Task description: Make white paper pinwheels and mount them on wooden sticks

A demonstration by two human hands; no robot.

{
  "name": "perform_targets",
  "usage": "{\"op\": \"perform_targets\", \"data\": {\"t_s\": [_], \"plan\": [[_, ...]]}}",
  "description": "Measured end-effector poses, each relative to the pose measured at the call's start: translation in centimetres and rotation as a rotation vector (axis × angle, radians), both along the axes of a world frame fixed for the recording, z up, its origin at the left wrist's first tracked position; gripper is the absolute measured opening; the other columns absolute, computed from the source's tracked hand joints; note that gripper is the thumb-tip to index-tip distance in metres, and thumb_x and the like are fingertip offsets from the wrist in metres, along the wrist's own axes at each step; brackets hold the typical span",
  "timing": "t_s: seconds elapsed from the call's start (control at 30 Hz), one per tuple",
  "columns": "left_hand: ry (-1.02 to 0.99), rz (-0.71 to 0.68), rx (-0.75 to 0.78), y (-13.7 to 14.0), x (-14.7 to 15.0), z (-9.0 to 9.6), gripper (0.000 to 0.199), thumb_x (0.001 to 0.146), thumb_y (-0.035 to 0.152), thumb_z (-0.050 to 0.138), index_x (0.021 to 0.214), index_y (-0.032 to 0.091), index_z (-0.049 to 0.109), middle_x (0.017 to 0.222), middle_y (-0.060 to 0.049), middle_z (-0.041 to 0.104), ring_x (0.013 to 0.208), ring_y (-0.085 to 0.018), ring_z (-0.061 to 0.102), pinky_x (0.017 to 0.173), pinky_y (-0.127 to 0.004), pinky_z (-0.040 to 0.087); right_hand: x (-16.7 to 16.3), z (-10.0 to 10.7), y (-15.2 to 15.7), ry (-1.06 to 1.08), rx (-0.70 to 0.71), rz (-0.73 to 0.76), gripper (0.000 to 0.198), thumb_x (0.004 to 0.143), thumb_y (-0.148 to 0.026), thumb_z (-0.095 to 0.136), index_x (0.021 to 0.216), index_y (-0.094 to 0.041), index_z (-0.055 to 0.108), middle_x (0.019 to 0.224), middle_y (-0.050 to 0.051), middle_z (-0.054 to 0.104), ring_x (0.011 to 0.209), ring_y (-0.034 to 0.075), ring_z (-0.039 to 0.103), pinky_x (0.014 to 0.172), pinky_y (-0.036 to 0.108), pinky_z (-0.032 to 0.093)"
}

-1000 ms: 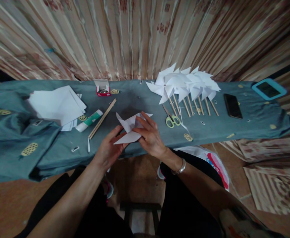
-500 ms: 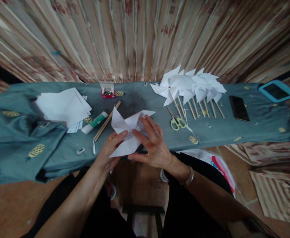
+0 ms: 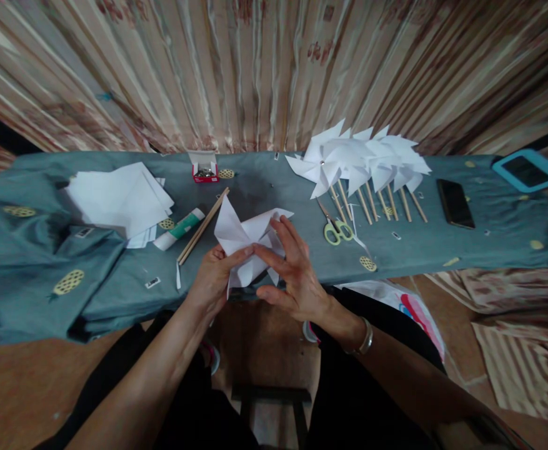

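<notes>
A white paper pinwheel (image 3: 230,230) with folded blades is held over the table's near edge. My left hand (image 3: 212,277) grips it from the left, thumb pressed near its centre and the other fingers mostly hidden beneath. On the right side, my right hand (image 3: 297,275) has its fingers spread, with the index fingertip touching the pinwheel's middle beside the left thumb. Two or so wooden sticks (image 3: 202,228) lie just left of the pinwheel. Next to them is a green and white glue stick (image 3: 180,230).
Finished pinwheels (image 3: 339,159) on sticks lie in an overlapping row at the back right. Green-handled scissors (image 3: 338,233), a phone (image 3: 455,203) and a blue-framed tablet (image 3: 529,170) are to the right. White paper sheets (image 3: 119,197) and a small red box (image 3: 205,174) of metal pins are at left.
The lower blade of the pinwheel has been folded in toward the centre. My left thumb has shifted right onto the middle, and the right hand has moved slightly right.
</notes>
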State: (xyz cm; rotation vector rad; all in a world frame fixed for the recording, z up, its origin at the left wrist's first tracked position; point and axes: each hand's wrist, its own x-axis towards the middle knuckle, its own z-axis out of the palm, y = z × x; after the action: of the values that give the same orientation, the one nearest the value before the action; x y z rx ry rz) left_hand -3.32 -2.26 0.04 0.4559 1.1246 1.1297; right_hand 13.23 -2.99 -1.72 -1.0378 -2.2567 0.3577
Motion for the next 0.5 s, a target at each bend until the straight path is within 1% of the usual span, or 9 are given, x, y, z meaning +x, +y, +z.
{"op": "perform_targets", "data": {"t_s": [0.07, 0.2, 0.3, 0.43, 0.5], "plan": [[-0.01, -0.005, -0.014, 0.02, 0.01, -0.16, 0.032, 0.053, 0.026, 0.087, 0.079, 0.014, 0.073, 0.075, -0.004, 0.075, 0.061, -0.016, 0.067, 0.06, -0.025, 0.052, 0.08, -0.04, -0.06, 0.017, -0.021, -0.001, 0.063, 0.088, -0.057, 0.055, 0.145, -0.036, 0.039, 0.162, 0.001, 0.014, 0.15, 0.037, 0.012, 0.117, 0.059, 0.025], [-0.062, -0.016, -0.005, 0.06, 0.0, -0.61, 0.029, 0.056, 0.025, 0.086, 0.08, 0.015, 0.073, 0.077, -0.004, 0.076, 0.058, -0.014, 0.065, 0.059, -0.024, 0.052, 0.19, -0.07, -0.11, 0.067, -0.022, 0.035, 0.058, 0.092, -0.051, 0.051, 0.146, -0.032, 0.039, 0.163, 0.002, 0.01, 0.15, 0.036, 0.012, 0.117, 0.058, 0.025], [-0.094, -0.032, 0.014, 0.08, -0.02, -0.86, 0.026, 0.059, 0.025, 0.084, 0.08, 0.015, 0.073, 0.077, -0.003, 0.076, 0.057, -0.013, 0.065, 0.06, -0.022, 0.052, 0.21, -0.03, -0.16, 0.059, -0.038, 0.017, 0.058, 0.091, -0.049, 0.052, 0.145, -0.033, 0.039, 0.163, 0.001, 0.011, 0.15, 0.035, 0.013, 0.117, 0.057, 0.026], [-0.077, -0.046, 0.012, 0.09, -0.06, -0.91, 0.024, 0.061, 0.024, 0.082, 0.082, 0.015, 0.073, 0.08, -0.005, 0.076, 0.058, -0.014, 0.065, 0.06, -0.024, 0.051, 0.24, 0.03, -0.22, 0.033, -0.061, -0.013, 0.059, 0.09, -0.048, 0.053, 0.146, -0.038, 0.037, 0.163, -0.003, 0.012, 0.15, 0.035, 0.014, 0.117, 0.057, 0.026], [-0.073, -0.047, 0.011, 0.07, -0.07, -0.86, 0.023, 0.061, 0.023, 0.082, 0.081, 0.015, 0.073, 0.08, -0.005, 0.076, 0.058, -0.015, 0.065, 0.06, -0.025, 0.051, 0.27, 0.11, -0.2, 0.04, -0.053, -0.005, 0.058, 0.091, -0.047, 0.051, 0.146, -0.037, 0.037, 0.163, -0.004, 0.012, 0.15, 0.034, 0.015, 0.117, 0.057, 0.027]]}}
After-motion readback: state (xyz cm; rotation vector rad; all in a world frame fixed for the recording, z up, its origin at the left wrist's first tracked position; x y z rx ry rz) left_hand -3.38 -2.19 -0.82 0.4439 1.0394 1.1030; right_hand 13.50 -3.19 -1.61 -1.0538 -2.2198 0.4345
